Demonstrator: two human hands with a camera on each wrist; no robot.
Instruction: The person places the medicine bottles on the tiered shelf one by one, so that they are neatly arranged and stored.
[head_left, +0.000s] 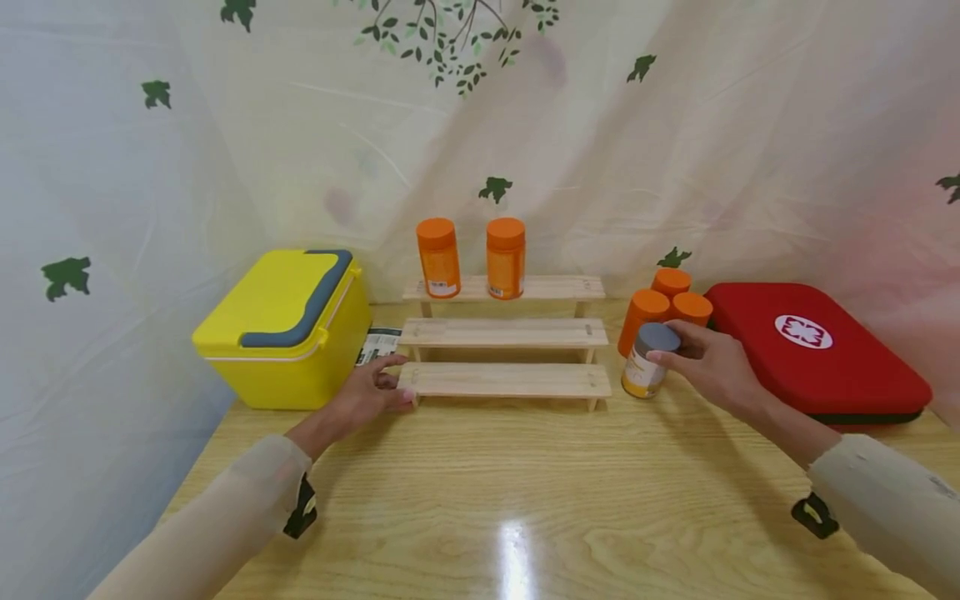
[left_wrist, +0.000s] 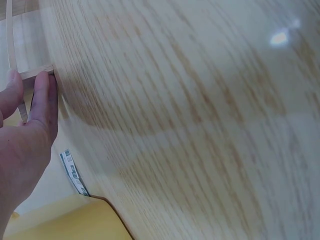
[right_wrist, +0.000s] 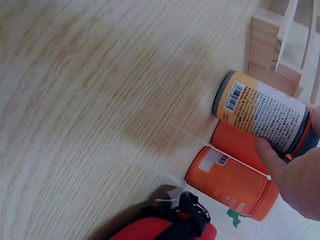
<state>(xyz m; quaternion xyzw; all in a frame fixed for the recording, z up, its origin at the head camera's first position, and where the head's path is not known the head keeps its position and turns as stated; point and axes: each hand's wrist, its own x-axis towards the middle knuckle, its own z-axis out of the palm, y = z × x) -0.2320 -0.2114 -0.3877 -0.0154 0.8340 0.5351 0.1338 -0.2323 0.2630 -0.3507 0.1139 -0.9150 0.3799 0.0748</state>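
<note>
At the right of the head view, my right hand (head_left: 716,367) holds a pill bottle (head_left: 643,373) with a grey lid and a white and yellow label. Its thumb and fingers are round the lid end, and the right wrist view shows the bottle's printed label (right_wrist: 262,112). Three orange bottles (head_left: 647,310) stand close behind it. My left hand (head_left: 363,392) pinches the left end of the lowest step of a three-tier wooden rack (head_left: 502,380); in the left wrist view its fingers (left_wrist: 42,97) lie against the step's end. Two orange bottles (head_left: 506,260) stand upright on the top step.
Left of the rack stands a yellow cooler box (head_left: 277,304) with a blue-grey handle. A printed packet (head_left: 378,343) lies between them. On the right is a red first-aid case (head_left: 810,350). A patterned cloth (head_left: 600,150) hangs behind the wooden table (head_left: 480,483).
</note>
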